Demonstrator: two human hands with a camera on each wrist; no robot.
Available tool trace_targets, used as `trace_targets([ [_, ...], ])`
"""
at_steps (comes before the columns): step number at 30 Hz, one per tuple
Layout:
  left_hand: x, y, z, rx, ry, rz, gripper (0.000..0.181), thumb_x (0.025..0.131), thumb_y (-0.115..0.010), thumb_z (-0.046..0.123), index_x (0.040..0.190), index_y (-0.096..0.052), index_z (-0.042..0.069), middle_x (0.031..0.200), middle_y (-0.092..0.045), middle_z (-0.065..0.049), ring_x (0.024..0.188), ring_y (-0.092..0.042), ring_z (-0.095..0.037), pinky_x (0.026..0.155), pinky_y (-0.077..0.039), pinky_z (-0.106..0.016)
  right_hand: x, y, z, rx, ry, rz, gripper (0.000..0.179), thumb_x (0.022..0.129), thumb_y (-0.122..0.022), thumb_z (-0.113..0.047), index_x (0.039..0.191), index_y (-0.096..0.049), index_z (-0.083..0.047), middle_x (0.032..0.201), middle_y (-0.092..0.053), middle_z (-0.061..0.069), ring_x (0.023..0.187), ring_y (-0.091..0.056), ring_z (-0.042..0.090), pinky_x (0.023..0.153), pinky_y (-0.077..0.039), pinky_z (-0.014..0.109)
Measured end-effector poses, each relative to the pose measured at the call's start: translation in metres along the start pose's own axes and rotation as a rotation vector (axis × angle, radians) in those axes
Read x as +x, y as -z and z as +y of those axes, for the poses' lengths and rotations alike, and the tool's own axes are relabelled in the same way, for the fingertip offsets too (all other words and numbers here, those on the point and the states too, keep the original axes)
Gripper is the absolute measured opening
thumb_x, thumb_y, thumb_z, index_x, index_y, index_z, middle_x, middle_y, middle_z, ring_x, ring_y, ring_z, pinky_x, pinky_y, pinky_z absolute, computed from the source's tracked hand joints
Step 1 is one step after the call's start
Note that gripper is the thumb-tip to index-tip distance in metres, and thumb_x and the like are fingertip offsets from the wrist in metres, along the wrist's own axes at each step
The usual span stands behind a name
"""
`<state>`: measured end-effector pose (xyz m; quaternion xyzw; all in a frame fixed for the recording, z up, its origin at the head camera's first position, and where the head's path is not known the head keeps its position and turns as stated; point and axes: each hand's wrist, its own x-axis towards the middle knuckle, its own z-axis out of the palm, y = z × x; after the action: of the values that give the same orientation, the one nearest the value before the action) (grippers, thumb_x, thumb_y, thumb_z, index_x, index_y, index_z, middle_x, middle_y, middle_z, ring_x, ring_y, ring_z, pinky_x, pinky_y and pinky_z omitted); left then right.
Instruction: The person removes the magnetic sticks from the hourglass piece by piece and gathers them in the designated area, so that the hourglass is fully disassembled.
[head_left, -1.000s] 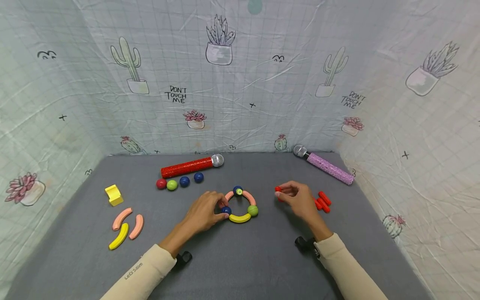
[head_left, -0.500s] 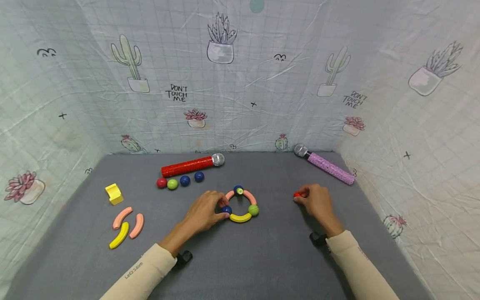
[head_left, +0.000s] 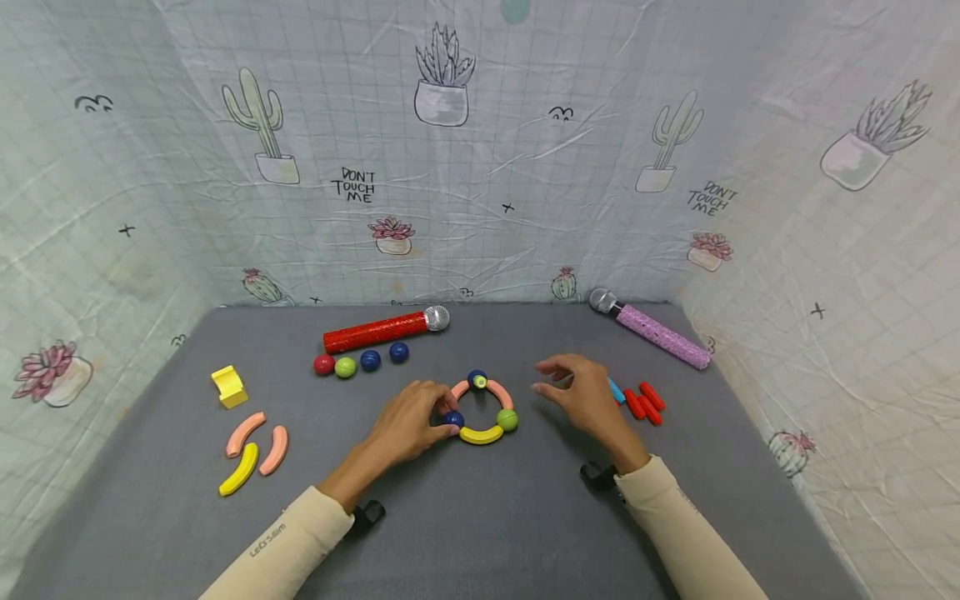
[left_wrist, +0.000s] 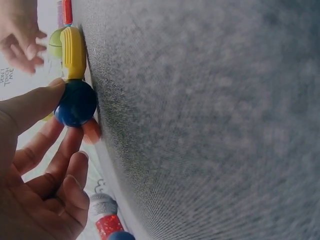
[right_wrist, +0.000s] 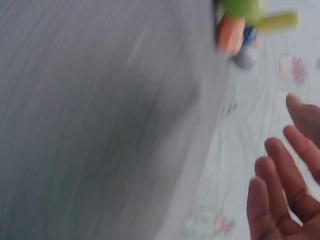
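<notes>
A ring of curved pink and yellow pieces joined by balls [head_left: 481,408] lies in the middle of the grey mat. My left hand [head_left: 411,421] pinches the dark blue ball [head_left: 453,419] at the ring's lower left; the left wrist view shows the blue ball [left_wrist: 76,103] between thumb and fingers, next to the yellow curve [left_wrist: 73,46]. My right hand [head_left: 576,395] hovers just right of the ring with fingers spread and nothing in it. Behind it lie red pegs [head_left: 642,402] and a blue peg [head_left: 616,390].
A red microphone [head_left: 385,330] and a row of balls [head_left: 360,363] lie at the back left, a purple microphone [head_left: 649,330] at the back right. A yellow block [head_left: 228,387] and loose curved pieces [head_left: 253,450] lie at the left. Printed cloth walls surround the mat [head_left: 480,517].
My right hand carried a red peg to the right, set it down by the other pegs, and has come back empty toward the ring. My left hand has stayed on the blue ball.
</notes>
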<state>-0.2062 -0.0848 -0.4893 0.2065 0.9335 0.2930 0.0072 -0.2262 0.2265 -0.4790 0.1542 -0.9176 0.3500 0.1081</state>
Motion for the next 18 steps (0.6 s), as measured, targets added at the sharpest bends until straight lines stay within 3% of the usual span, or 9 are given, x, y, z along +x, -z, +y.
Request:
trace_targets([
  [6,-0.001,0.001,0.002,0.007,0.002,-0.003,0.024,0.085,-0.092,0.026,0.101,-0.076,0.022,0.097,-0.068,0.004,0.093,-0.06,-0.014,0.081,-0.051,-0.035,0.012,-0.034,-0.033,0.085,0.086,-0.13,0.038,0.091,-0.086,-0.021,0.127,-0.077,-0.015,0.123,-0.077,0.008,0.108,-0.071,0.028,0.09,-0.061,0.048],
  [10,0.0,0.0,0.002,0.007,-0.014,0.007,0.024,0.084,-0.093,0.026,0.101,-0.076,0.021,0.096,-0.069,0.003,0.093,-0.06,-0.014,0.081,-0.051,-0.035,0.021,-0.049,-0.044,0.106,0.128,-0.158,0.034,0.092,-0.085,-0.019,0.125,-0.078,-0.015,0.121,-0.078,0.006,0.11,-0.073,0.028,0.091,-0.062,0.048],
  [18,0.001,-0.002,-0.001,0.005,-0.026,0.019,0.026,0.082,-0.094,0.026,0.099,-0.075,0.02,0.094,-0.069,0.003,0.091,-0.059,-0.014,0.08,-0.05,-0.034,0.029,-0.058,-0.05,0.151,0.029,-0.12,0.019,0.093,-0.082,-0.019,0.111,-0.081,-0.014,0.098,-0.08,-0.004,0.084,-0.074,0.011,0.076,-0.061,0.031],
])
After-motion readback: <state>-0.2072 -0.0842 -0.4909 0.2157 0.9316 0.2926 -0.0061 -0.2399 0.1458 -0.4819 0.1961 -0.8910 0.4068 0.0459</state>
